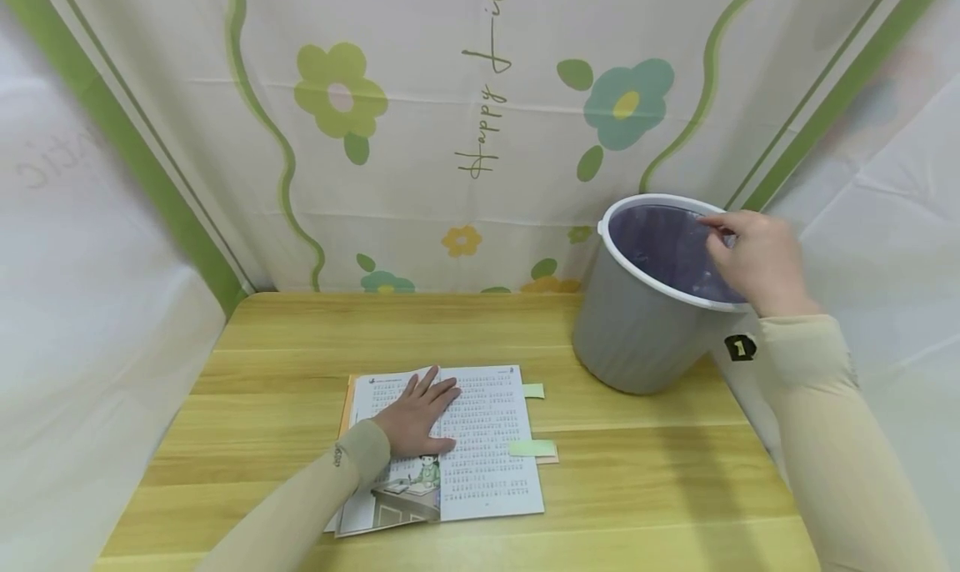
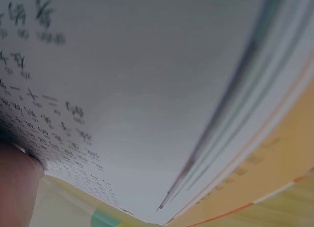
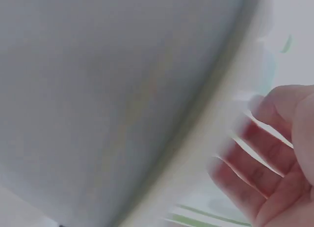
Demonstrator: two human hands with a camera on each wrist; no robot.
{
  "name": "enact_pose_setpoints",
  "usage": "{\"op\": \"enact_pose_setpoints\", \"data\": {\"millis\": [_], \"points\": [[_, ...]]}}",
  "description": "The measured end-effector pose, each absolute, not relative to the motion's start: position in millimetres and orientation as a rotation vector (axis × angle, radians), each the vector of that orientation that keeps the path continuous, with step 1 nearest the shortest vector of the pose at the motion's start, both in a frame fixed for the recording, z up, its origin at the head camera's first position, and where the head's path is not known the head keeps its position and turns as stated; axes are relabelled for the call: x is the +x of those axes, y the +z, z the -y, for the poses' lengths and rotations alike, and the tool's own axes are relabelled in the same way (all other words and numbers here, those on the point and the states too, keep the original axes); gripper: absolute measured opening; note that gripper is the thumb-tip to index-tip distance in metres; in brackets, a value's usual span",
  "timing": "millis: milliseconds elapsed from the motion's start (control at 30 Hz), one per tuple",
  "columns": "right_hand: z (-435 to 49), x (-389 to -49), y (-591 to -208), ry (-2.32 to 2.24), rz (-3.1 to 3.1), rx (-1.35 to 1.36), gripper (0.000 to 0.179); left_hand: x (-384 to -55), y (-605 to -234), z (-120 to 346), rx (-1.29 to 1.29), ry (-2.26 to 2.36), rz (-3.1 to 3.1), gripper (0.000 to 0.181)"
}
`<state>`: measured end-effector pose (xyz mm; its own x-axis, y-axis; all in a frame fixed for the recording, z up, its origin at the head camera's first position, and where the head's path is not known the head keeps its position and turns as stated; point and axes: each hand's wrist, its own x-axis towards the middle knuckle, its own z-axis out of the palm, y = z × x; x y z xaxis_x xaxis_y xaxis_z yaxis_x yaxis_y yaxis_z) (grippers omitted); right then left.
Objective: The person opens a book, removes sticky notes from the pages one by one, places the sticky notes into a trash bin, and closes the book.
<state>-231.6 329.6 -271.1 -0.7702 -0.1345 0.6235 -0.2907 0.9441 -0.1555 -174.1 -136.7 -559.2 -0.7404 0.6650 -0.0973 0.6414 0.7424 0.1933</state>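
An open book (image 1: 487,422) lies on the table, with printed text on both pages and a drawing at the lower left. My left hand (image 1: 416,418) rests on it with spread fingers, over the left page and the middle fold. In the left wrist view the page (image 2: 132,89) fills most of the frame, and part of a finger (image 2: 17,185) shows at the left. A grey bin (image 1: 637,326) with a white rim stands at the back right. My right hand (image 1: 757,255) is over the bin's right rim, fingers loosely bent, nothing seen between them.
Green paper tabs (image 1: 532,448) stick out from the book's right edge. The wooden table (image 1: 285,330) meets a patterned curtain (image 1: 420,180) at the back, and white cloth hangs on both sides. A dark liner (image 1: 660,238) shows inside the bin.
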Motion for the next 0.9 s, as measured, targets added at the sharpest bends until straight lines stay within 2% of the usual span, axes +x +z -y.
{"op": "enact_pose_setpoints", "data": {"millis": [167, 433, 667, 900], "points": [[-312, -210, -268, 0.278, 2.333, 0.397, 0.026, -174, -563, 138, 1.049, 0.235, -2.783, 0.091], [-282, -177, -286, 0.386, 2.248, 0.498, 0.024, -173, -560, 137, 1.05, 0.255, -2.777, 0.09], [-260, -158, -316, 0.466, 2.217, 0.583, 0.027, -174, -557, 136, 1.068, 0.256, -2.776, 0.089], [-239, -144, -363, 0.517, 2.248, 0.646, 0.027, -176, -563, 137, 1.067, 0.28, -2.783, 0.09]]}}
